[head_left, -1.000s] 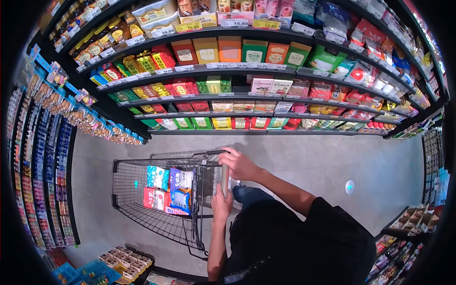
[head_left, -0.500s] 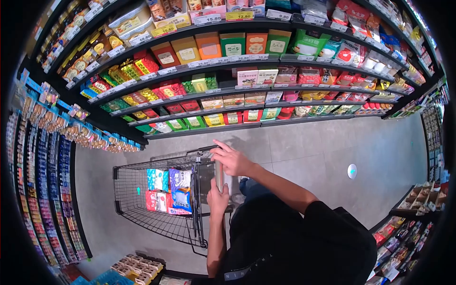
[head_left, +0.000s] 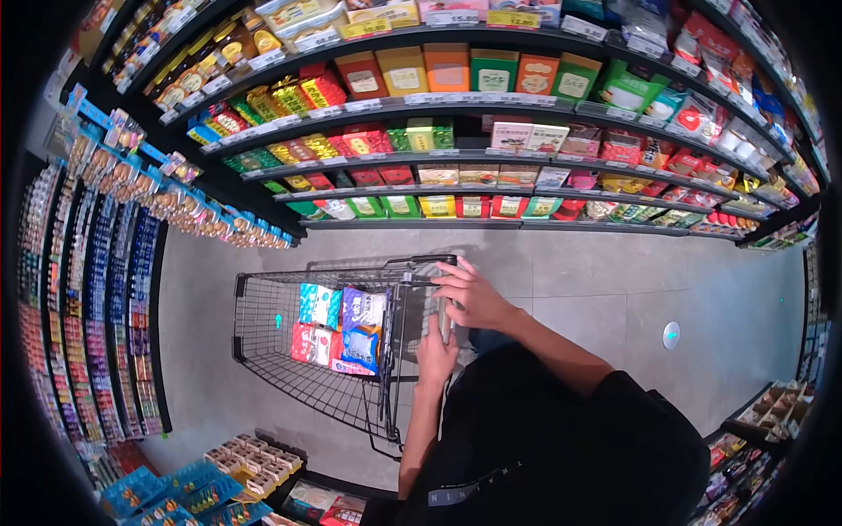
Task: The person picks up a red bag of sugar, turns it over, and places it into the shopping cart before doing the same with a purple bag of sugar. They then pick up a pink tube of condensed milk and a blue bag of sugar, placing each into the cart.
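A black wire shopping cart [head_left: 289, 386] stands on the floor in front of me, its basket pointing left. Inside lie several bagged goods: a turquoise-and-white bag [head_left: 319, 305], a purple-and-white bag [head_left: 363, 307], a blue bag [head_left: 360, 344] and a red-and-white bag [head_left: 314, 343]. My left hand [head_left: 436, 353] is closed around the near part of the cart handle [head_left: 436, 305]. Over the handle's farther part lies my right hand [head_left: 478, 296], its fingers bent across the bar and somewhat apart. The undersides of both hands are hidden.
Long shelves [head_left: 368, 162] of boxed and bagged goods run along the far side. A tall rack [head_left: 88, 307] and hanging packs [head_left: 167, 188] stand left. Small boxes [head_left: 254, 460] and blue packages [head_left: 175, 491] are at lower left, a display bin [head_left: 776, 412] at right.
The view has turned, so the shelves and cart appear farther up and right. More of the lower-left display shows. Both hands stay at the handle, and the bags remain in the cart.
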{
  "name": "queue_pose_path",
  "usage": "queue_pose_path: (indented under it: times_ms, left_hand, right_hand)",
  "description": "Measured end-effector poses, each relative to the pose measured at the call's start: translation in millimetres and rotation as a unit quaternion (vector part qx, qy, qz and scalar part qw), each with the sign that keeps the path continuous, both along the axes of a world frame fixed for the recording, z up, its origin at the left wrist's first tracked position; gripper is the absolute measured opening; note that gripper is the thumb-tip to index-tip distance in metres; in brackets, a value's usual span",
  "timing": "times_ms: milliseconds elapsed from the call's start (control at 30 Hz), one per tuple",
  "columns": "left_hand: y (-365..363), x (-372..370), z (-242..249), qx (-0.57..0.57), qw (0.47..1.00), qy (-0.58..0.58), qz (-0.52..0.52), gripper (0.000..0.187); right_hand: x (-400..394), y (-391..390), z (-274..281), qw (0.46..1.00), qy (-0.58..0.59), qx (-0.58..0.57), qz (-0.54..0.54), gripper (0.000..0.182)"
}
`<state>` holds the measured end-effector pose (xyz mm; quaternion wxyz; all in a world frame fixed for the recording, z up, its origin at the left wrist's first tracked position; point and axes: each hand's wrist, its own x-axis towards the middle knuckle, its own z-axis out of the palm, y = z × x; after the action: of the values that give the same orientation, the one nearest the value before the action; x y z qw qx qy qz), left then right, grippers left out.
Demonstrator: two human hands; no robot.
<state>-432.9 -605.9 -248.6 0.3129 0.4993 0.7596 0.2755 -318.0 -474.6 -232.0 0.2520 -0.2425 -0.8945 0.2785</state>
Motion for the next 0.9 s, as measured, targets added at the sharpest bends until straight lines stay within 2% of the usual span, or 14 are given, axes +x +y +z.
queue_pose_path:
  times_ms: [167, 433, 467, 633, 900]
  left_hand:
    - [-1, -10, -7, -0.026, 0.999, -0.045, 0.007, 0.047]
    - [-2, -29, 15, -0.074, 0.995, -0.067, 0.008, 0.045]
    - [-6, -33, 9, -0.042, 0.997, -0.058, 0.002, 0.045]
    - [-11, -42, 4, -0.057, 0.998, 0.000, 0.002, 0.043]
    - [-1, -44, 7, -0.045, 0.997, 0.064, 0.007, 0.031]
  right_hand:
    - [-11, 4, -5, 0.998, -0.042, 0.032, 0.040, 0.021]
    - [-29, 9, -8, 0.992, 0.034, 0.093, 0.078, 0.019]
    - [-31, 10, -11, 0.992, 0.035, 0.095, 0.082, 0.019]
    - [-44, 13, -4, 0.994, 0.022, 0.055, 0.094, 0.017]
    - [-46, 19, -4, 0.989, 0.103, 0.050, 0.097, 0.017]
